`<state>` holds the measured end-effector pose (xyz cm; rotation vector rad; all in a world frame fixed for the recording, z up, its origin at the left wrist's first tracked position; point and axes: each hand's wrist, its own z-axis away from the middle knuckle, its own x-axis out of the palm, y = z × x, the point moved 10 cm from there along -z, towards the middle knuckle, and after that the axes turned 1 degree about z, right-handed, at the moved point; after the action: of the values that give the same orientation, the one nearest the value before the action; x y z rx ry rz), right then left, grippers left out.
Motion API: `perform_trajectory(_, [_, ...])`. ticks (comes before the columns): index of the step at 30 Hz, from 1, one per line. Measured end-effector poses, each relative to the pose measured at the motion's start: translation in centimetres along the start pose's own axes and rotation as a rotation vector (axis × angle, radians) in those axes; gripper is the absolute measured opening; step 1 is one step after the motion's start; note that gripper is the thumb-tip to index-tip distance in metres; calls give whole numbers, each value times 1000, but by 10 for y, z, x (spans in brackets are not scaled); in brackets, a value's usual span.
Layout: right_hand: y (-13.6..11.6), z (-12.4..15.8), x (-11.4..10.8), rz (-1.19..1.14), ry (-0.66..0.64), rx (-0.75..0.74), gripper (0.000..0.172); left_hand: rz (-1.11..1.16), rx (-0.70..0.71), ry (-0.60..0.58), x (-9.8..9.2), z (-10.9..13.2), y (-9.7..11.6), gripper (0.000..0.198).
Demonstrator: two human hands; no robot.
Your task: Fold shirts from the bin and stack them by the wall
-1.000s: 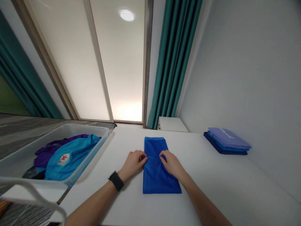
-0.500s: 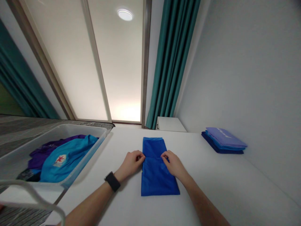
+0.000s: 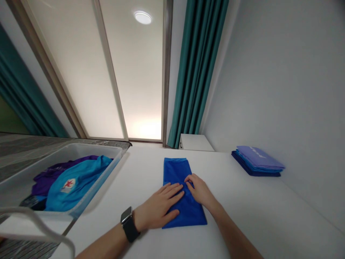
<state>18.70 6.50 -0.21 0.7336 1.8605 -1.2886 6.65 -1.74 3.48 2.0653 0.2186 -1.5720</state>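
Observation:
A royal-blue garment (image 3: 176, 171), folded into a long narrow strip, lies on the white table (image 3: 242, 208) straight ahead of me. My left hand (image 3: 159, 207), with a black watch on its wrist, rests flat on the near half of the strip, fingers stretched out. My right hand (image 3: 198, 190) sits at the strip's right edge near its middle, fingers curled and pinching the blue cloth.
A pale plastic bin (image 3: 16, 176) at the left holds a cyan shirt (image 3: 75, 181) with a red badge and purple clothes (image 3: 50, 176). A stack of folded blue and lilac garments (image 3: 257, 162) lies at the far right by the wall. A white hanger bar (image 3: 40, 226) crosses the lower left.
My left hand let go of the strip's left edge, slid nearer to me and spread flat on the cloth. My right hand stayed at the right edge.

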Motion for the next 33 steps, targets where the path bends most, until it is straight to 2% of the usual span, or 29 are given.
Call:
perform_trajectory(10, [1,0,-2,-30,8,-1,16,-37,39,-117,11,4,11,57])
perform_trajectory(21, [17,0,-3,-87,8,1,19,-8,71,-72,9,5,10,54])
perform_trajectory(25, [25,1,-9,-61,-2,20,20,25,60,-107,11,3,9,55])
perform_trajectory(28, [27,1,-18,-47,25,32,22,53,28,-49,3,2,-3,52])
perform_trajectory(31, [25,1,-29,-48,91,37,23,53,-103,152,-19,5,-36,47])
perform_trajectory(33, [22,1,-36,-44,132,47,24,42,-173,227,-28,9,-56,46])
